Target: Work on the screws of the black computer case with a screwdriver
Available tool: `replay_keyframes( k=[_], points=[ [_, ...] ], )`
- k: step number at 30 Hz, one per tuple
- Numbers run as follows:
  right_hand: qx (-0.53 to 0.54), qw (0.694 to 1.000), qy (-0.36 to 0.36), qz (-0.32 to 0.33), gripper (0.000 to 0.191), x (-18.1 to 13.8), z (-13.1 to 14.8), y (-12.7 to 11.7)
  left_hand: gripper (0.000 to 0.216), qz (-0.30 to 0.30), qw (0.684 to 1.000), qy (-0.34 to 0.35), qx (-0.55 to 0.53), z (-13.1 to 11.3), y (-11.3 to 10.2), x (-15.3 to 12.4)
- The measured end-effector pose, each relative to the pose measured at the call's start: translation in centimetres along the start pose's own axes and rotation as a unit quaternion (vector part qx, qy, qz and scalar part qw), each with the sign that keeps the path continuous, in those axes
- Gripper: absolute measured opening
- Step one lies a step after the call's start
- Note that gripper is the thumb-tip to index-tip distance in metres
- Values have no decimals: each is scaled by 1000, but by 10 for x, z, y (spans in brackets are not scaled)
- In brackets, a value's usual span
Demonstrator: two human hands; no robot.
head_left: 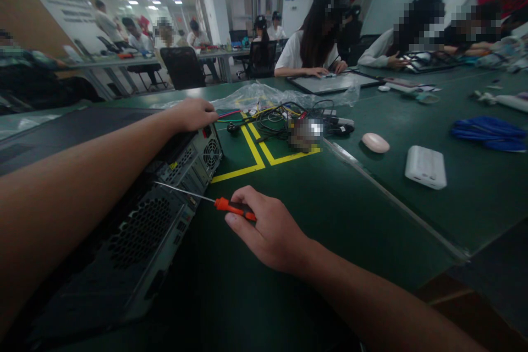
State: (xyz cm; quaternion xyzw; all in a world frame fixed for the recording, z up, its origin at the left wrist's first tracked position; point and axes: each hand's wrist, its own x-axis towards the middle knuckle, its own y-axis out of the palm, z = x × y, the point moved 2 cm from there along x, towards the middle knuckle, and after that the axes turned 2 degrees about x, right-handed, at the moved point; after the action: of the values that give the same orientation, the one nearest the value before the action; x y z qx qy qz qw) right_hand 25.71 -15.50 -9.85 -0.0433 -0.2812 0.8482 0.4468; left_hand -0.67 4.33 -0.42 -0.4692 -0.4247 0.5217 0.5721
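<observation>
Black box-shaped computer case with a grey metal back panel (pixel 142 214) lies at the left of a broad dark-green tabletop (pixel 338 203). Its back panel, longest from the near lower left to the far upper right, is turned toward the right hand. A heap of thin black and coloured cables (pixel 274 121) lies beyond the case's far end, beside yellow tape lines (pixel 237 172).

The left forearm crosses above the case, and the left hand (pixel 193 114) rests on its far top edge, fingers bent over; whether they press or merely lie there, I cannot tell. This hand is the nearer one, touching the case. The right hand (pixel 270 225) is apart from it, to the right, with thumb and fingers closed around the handle of a red-and-black screwdriver with a thin metal shaft (pixel 223 204).

From the right fingers, the case is to the left. The screwdriver's long axis points that way, tilted slightly toward the far side, its tip in front of the back panel above the honeycomb vent (pixel 140 234); contact there cannot be made out. Well to the right sit a white rounded box (pixel 425 168) and a smaller pale-pink oval object (pixel 375 143).
</observation>
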Motion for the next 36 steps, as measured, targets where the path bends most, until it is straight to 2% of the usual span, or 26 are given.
replay_keyframes(
  k=[14,20,27,36],
  points=[
    [-2,1000,8,13,18,1,1,2,75,6,1000,-12,3,-3,-2,-1],
    [3,1000,1,16,30,0,-2,3,74,6,1000,-11,-1,-4,-3,-2],
    [0,1000,-4,4,16,0,-4,3,73,2,1000,-9,8,-3,-3,-2],
    [0,1000,-10,2,13,-1,-2,2,76,-1,1000,-7,0,-1,-2,-1]
  ],
)
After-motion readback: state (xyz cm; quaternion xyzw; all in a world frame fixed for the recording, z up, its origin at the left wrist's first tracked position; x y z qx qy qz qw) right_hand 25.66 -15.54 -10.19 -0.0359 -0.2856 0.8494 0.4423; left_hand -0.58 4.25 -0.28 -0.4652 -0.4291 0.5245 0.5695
